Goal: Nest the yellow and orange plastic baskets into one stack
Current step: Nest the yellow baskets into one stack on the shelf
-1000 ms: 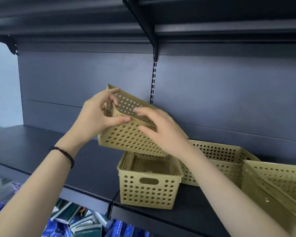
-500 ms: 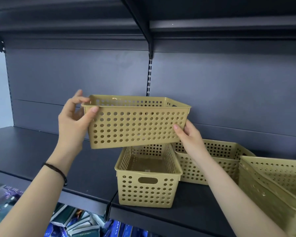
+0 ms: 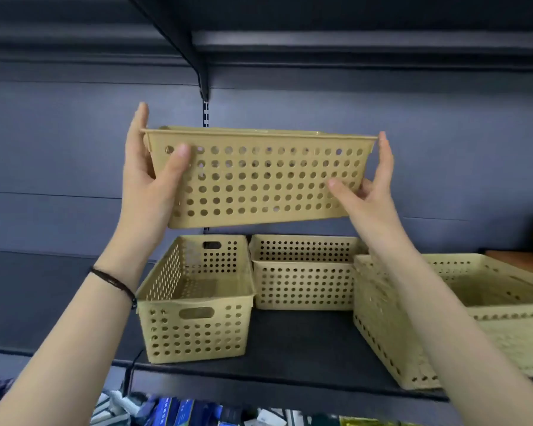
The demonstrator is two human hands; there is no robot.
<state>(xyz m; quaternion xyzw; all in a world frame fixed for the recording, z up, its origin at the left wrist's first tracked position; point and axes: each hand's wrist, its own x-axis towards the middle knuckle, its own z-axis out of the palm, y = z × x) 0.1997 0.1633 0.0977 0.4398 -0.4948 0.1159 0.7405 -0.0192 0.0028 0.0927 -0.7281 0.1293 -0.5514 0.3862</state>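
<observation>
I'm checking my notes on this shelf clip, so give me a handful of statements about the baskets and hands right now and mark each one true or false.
1. Both hands hold one yellow basket in the air. True: the left hand and right hand grip its two ends.
2. The held basket is upside down. False: its rim faces up.
3. A basket with an oval handle slot stands on the shelf below it. True.
4. The held basket is already nested in another. False: it is clear of those on the shelf.
5. The left wrist wears a dark band. True.
</observation>
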